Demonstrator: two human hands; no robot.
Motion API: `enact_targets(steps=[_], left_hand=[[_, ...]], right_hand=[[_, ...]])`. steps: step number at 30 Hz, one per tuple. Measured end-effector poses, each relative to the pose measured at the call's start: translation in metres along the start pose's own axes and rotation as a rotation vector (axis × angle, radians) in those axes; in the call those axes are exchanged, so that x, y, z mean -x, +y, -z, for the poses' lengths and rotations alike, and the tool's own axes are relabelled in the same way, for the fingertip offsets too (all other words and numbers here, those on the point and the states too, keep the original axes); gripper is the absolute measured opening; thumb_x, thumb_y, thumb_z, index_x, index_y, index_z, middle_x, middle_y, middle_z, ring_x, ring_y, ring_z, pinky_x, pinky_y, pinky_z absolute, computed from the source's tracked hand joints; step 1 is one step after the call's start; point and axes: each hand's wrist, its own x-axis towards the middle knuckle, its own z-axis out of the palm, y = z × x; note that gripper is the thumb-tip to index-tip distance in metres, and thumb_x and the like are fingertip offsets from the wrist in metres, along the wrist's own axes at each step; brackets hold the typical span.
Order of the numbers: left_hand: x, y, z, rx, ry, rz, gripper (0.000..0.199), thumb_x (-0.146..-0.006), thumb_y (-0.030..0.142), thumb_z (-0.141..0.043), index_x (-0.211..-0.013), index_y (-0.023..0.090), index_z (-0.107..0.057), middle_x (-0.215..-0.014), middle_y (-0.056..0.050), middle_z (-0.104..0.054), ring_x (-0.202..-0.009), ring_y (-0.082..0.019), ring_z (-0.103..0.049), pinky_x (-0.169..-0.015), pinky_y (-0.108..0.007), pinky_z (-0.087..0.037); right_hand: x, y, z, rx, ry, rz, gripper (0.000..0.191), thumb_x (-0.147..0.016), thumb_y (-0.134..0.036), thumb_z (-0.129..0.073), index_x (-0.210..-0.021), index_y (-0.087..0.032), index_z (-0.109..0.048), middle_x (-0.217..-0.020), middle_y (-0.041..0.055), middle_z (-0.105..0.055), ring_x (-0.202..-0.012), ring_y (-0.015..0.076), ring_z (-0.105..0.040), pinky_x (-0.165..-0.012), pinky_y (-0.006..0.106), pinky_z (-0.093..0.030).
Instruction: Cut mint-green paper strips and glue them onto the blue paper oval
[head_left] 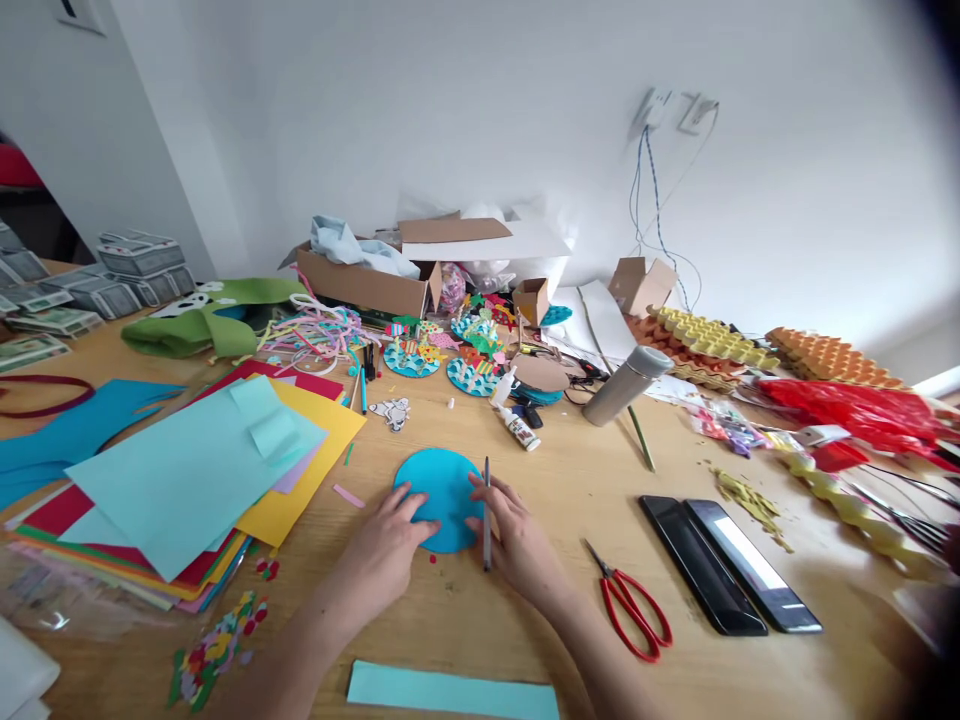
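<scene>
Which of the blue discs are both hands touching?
The plain blue disc, nearest the person, with the left hand and right hand at its edges; the decorated discs farther back bear colourful cutouts.

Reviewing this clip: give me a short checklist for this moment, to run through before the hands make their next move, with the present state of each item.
1. Blue disc steadied by the left hand: ok, fingers rest on its left side.
2. Pen in the right hand: ok, held at the disc's right edge.
3. Pen tip uncovered: cannot tell, too small to see.
4. Surface around the disc free of scraps: not ok, a small red piece lies by its near edge.
5. Red-handled scissors away from both hands: ok, lying on the table to the right.
</scene>
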Motion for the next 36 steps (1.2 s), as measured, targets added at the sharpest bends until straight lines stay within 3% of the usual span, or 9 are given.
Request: enact_targets(steps=[5,8,12,18,23,30,36], left_hand=[[-0.001,-0.004,-0.004,0.055,0.068,0.034,0.053,-0.076,-0.003,-0.042,-0.113,0.024,-0.070,-0.139,-0.009,-0.053,-0.137,-0.031,-0.036,-0.110,-0.048,-0.035],[-0.001,-0.004,-0.005,0.076,0.097,0.065,0.049,-0.077,-0.002,-0.043,-0.107,0.023,-0.072,-0.141,-0.010,-0.051,-0.139,-0.030,-0.034,-0.110,-0.046,-0.036],[0.000,-0.001,-0.005,0.048,0.087,0.083,0.048,-0.078,-0.002,-0.042,-0.106,0.023,-0.073,-0.141,-0.010,-0.050,-0.138,-0.029,-0.034,-0.110,-0.046,-0.036],[-0.001,0.000,-0.006,0.014,0.077,0.093,0.044,-0.081,0.002,-0.043,-0.107,0.024,-0.071,-0.140,-0.010,-0.052,-0.138,-0.029,-0.035,-0.110,-0.047,-0.035],[0.000,0.004,-0.003,0.003,0.048,0.084,0.045,-0.083,0.004,-0.044,-0.113,0.026,-0.069,-0.143,-0.011,-0.049,-0.139,-0.032,-0.032,-0.112,-0.050,-0.031],[0.002,0.006,0.004,0.035,-0.074,0.048,0.047,-0.087,0.011,-0.046,-0.117,0.041,-0.066,-0.151,-0.005,-0.038,-0.142,-0.038,-0.023,-0.112,-0.059,-0.023],[0.002,0.003,0.001,0.041,-0.080,0.050,0.048,-0.084,0.008,-0.048,-0.113,0.040,-0.068,-0.153,-0.003,-0.035,-0.143,-0.039,-0.015,-0.112,-0.061,-0.018]], right_hand=[[-0.020,0.025,-0.026,0.084,-0.039,-0.192,0.054,-0.077,-0.042,-0.072,-0.120,-0.018,-0.049,-0.140,0.0175,-0.051,-0.132,0.0331,-0.044,-0.110,0.056,-0.031],[-0.017,0.035,-0.031,0.100,-0.051,-0.198,0.052,-0.080,-0.046,-0.068,-0.120,-0.020,-0.049,-0.140,0.0160,-0.051,-0.135,0.0326,-0.040,-0.112,0.058,-0.025],[-0.014,0.035,-0.030,0.127,-0.021,-0.166,0.052,-0.079,-0.049,-0.067,-0.119,-0.020,-0.050,-0.141,0.0174,-0.050,-0.136,0.0337,-0.037,-0.110,0.059,-0.028],[-0.010,0.032,-0.026,0.189,0.017,0.017,0.045,-0.081,-0.041,-0.066,-0.118,-0.020,-0.051,-0.142,0.0148,-0.050,-0.144,0.0309,-0.020,-0.114,0.059,-0.018],[-0.010,0.026,-0.024,0.152,-0.034,-0.039,0.043,-0.082,-0.038,-0.063,-0.120,-0.021,-0.050,-0.143,0.0141,-0.048,-0.145,0.0294,-0.019,-0.113,0.059,-0.019],[-0.010,0.024,-0.019,0.104,-0.100,-0.015,0.043,-0.083,-0.038,-0.063,-0.121,-0.021,-0.051,-0.142,0.0149,-0.049,-0.144,0.0311,-0.019,-0.112,0.062,-0.018],[-0.012,0.018,-0.016,0.142,-0.128,-0.019,0.049,-0.081,-0.040,-0.065,-0.123,-0.020,-0.052,-0.146,0.0161,-0.045,-0.145,0.0324,-0.017,-0.112,0.063,-0.016]])
